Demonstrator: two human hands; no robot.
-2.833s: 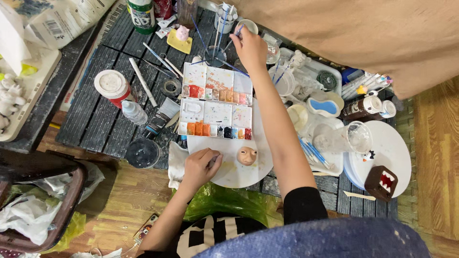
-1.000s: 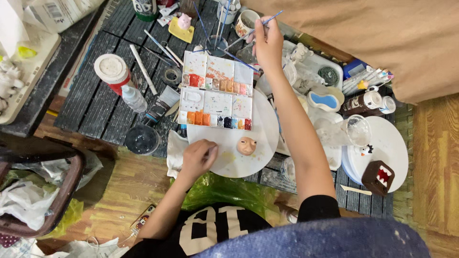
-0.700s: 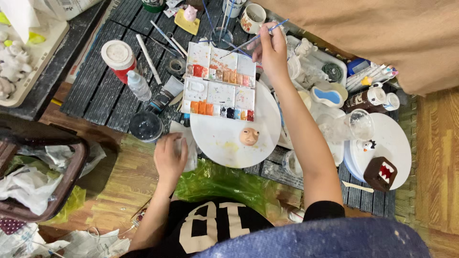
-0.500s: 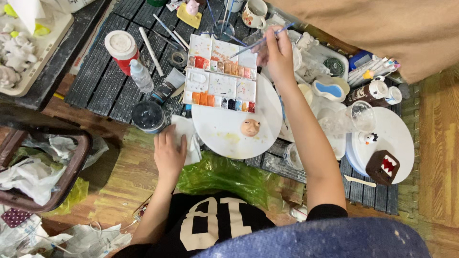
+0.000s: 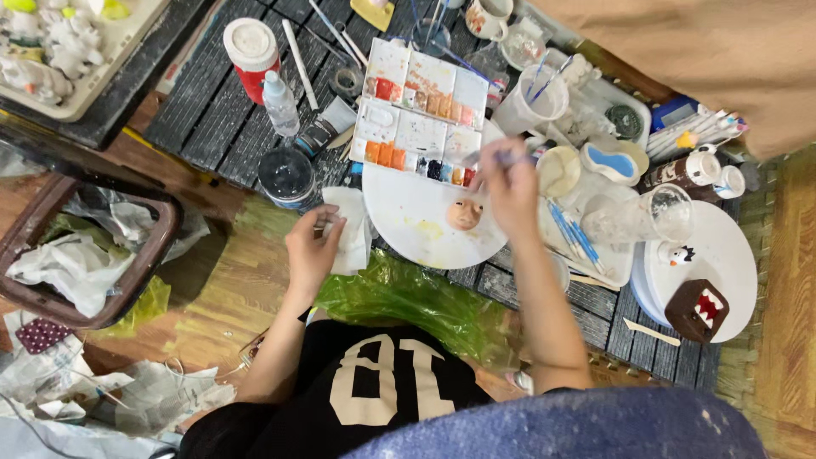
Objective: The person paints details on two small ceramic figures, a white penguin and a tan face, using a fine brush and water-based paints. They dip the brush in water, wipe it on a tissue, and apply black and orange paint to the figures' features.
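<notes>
right hand [image 5: 510,183] gripping thin brush [image 5: 491,156] | hovering just beside small face figure [image 5: 464,213] on white plate [image 5: 416,221] | left hand [image 5: 313,246] pinching tissue [image 5: 350,238] at plate's far edge

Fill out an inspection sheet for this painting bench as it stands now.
Surface: dark slatted table, crowded.
Job's things: paintbrush in the right hand; white tissue in the left hand; small peach clay face on the round white plate; paint palette behind it.
Clutter: red jar with white lid, dropper bottle, clear cup of brushes, brown toothy figure.
Hands: both closed on their things.
Cables: nothing seen.
Surroundings: bin of crumpled paper, green plastic sheet, wooden floor.
</notes>
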